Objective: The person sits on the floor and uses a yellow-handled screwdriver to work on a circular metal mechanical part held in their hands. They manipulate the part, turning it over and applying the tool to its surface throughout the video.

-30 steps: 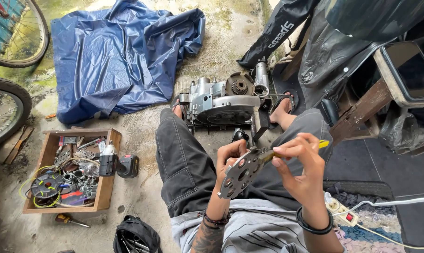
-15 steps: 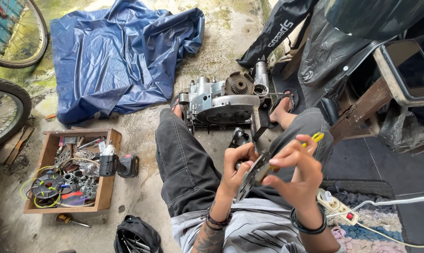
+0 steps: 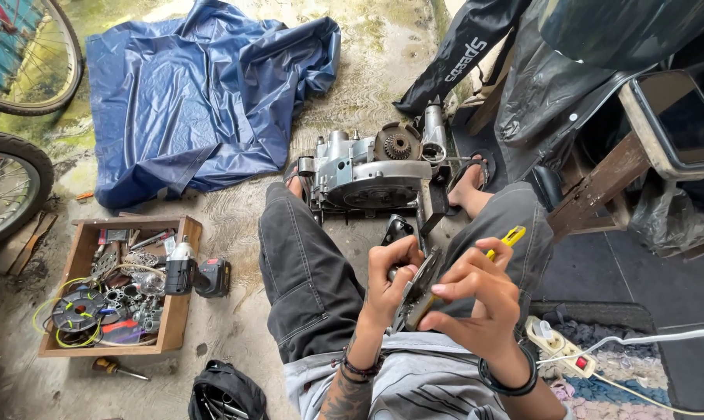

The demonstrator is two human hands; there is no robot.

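**Metal plate held over the lap, engine case on the ground ahead**

Stained concrete floor (image 3: 235,327) spreads under a seated person, whose grey-trousered legs stretch forward from the hands. Both hands meet above the lap. Left hand (image 3: 389,284) curls around the near edge of a flat, dark metal plate (image 3: 418,288), fingers closed on it and thumb on top, so the plate stands tilted on edge between the two hands. Right hand (image 3: 476,299) pinches a yellow-handled tool (image 3: 501,243) between thumb and fingertips, with the handle sticking up and away from the hand and the working end pressed against the plate; the exact tip is hidden behind the fingers. A black band sits on the right wrist and beaded bracelets on the left.

Just beyond the hands, between the sandalled feet, lies a grey engine case (image 3: 367,175) with a round cover and a small toothed gear on top. Farther out past the left hand, a crumpled blue tarp (image 3: 204,101) covers the ground. Well to the left of the left hand stands a wooden tray (image 3: 182,311) full of wire coils, sockets and small parts, with a black cordless drill (image 3: 196,276) resting across its near corner. A black bag (image 3: 224,393) lies below the tray, close to the left elbow. Near the right wrist lies a white power strip (image 3: 558,350) with a red switch, on a woven rug. Bicycle wheels (image 3: 10,187) show at the far left.
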